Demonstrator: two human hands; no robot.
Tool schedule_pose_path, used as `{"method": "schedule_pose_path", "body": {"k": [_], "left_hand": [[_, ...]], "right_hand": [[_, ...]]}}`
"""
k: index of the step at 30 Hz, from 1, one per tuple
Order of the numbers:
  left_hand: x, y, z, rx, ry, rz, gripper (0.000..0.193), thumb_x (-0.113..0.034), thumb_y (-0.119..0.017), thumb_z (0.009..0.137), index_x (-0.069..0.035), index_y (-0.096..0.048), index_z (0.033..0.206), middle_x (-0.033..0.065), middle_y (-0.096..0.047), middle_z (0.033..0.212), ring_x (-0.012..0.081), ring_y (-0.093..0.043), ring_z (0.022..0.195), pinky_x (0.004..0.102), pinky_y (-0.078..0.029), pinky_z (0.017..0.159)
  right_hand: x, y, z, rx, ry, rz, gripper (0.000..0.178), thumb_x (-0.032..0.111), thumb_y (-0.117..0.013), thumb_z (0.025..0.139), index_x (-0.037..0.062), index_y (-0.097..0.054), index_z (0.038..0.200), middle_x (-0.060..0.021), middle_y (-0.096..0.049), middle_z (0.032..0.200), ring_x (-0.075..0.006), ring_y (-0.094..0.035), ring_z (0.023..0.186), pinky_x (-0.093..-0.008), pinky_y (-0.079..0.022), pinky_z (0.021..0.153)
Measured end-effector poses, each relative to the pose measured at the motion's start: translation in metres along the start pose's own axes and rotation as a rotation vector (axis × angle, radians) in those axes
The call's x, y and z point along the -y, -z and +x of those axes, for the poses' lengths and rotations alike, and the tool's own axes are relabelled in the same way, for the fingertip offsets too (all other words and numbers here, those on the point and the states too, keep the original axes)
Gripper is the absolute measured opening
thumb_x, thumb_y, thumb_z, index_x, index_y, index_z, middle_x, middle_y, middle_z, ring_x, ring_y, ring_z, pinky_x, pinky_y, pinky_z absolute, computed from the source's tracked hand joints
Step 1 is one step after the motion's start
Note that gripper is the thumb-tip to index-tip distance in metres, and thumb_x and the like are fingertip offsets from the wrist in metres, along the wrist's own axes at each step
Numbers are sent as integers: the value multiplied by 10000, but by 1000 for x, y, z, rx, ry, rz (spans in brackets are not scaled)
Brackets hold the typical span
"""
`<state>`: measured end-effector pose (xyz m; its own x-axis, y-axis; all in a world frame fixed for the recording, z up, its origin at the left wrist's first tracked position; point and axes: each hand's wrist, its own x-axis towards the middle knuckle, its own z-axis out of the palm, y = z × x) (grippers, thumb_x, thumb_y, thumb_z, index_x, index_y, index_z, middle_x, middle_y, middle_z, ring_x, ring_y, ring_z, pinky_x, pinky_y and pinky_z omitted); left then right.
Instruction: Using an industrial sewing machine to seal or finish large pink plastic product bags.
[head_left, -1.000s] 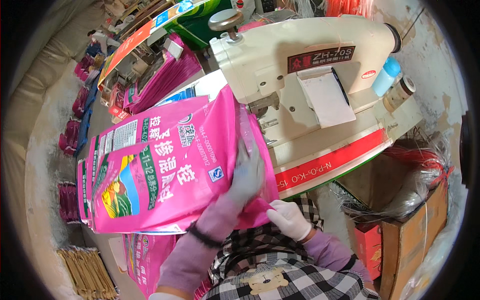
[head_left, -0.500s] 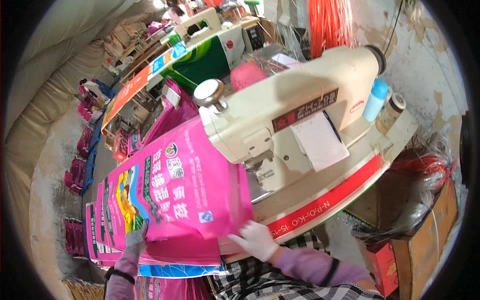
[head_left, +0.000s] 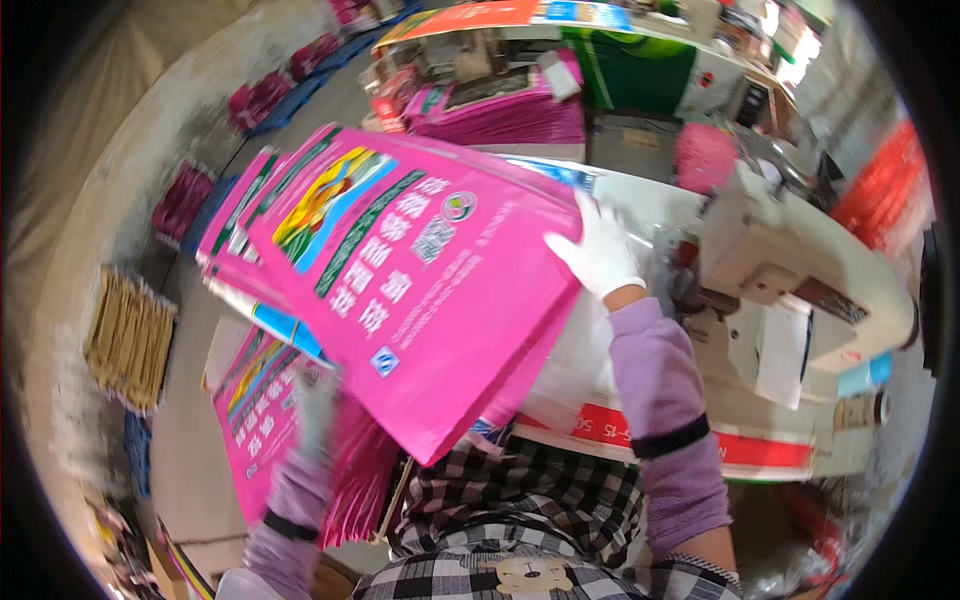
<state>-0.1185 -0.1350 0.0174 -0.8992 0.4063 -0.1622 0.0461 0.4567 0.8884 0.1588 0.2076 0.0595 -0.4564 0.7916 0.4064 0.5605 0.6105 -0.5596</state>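
A flat pink printed bag (head_left: 450,300) lies slantwise before me on several similar bags, its near corner hanging toward my lap. My right hand (head_left: 605,245), in a white glove, is at the bag's right edge with thumb and fingers spread. The thumb seems to touch the pink surface. My left hand (head_left: 318,400), in a grey glove, is beside the bag's lower left edge, above a lower stack of pink bags (head_left: 265,410). Motion blurs its fingers, so its grip does not show.
A cream sewing machine (head_left: 800,255) stands at the right on a white table with a red strip (head_left: 750,450). A pink thread cone (head_left: 705,157) is behind it. More pink bags (head_left: 500,120) lie at the far side; brown folded sacks (head_left: 130,340) sit at the left.
The pink bag has moved away from the sewing machine and turned. My right hand went from its near corner to its right edge; my left hand came off its printed face. The view swung left.
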Motion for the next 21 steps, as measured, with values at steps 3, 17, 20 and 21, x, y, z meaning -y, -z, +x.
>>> {"method": "schedule_pose_path", "body": {"k": [3,17,20,21], "left_hand": [[-1,-24,-126,290,173,-382,360,-369,-569,973,-46,-541,1130,68,-633,1032,158,-617,889,321,-524,785],[-34,225,-193,-441,-76,-356,211,-187,-508,991,-21,-635,1020,-37,-625,864,39,-547,727,213,-459,664],[3,234,-230,-498,15,-318,224,-185,-574,949,-3,-634,1065,-46,-615,898,29,-543,732,217,-441,652],[13,235,-235,-477,26,-228,237,-179,-587,934,0,-633,1082,-44,-613,905,30,-545,737,215,-435,660]], "right_hand": [[-37,-62,-32,287,-157,428,517,264,-625,910,30,-511,1356,-234,-512,1377,-332,-487,1281,-400,-366,1085],[232,-168,-80,372,585,229,239,149,-517,904,144,-685,1073,-116,-678,816,-304,-669,777,-407,-538,724],[255,-214,-150,600,721,12,286,125,-518,895,109,-611,1165,-127,-619,931,-292,-648,853,-393,-547,710],[253,-226,-168,580,759,-33,269,133,-518,899,67,-612,1142,-120,-625,950,-266,-646,877,-370,-550,739]]}}
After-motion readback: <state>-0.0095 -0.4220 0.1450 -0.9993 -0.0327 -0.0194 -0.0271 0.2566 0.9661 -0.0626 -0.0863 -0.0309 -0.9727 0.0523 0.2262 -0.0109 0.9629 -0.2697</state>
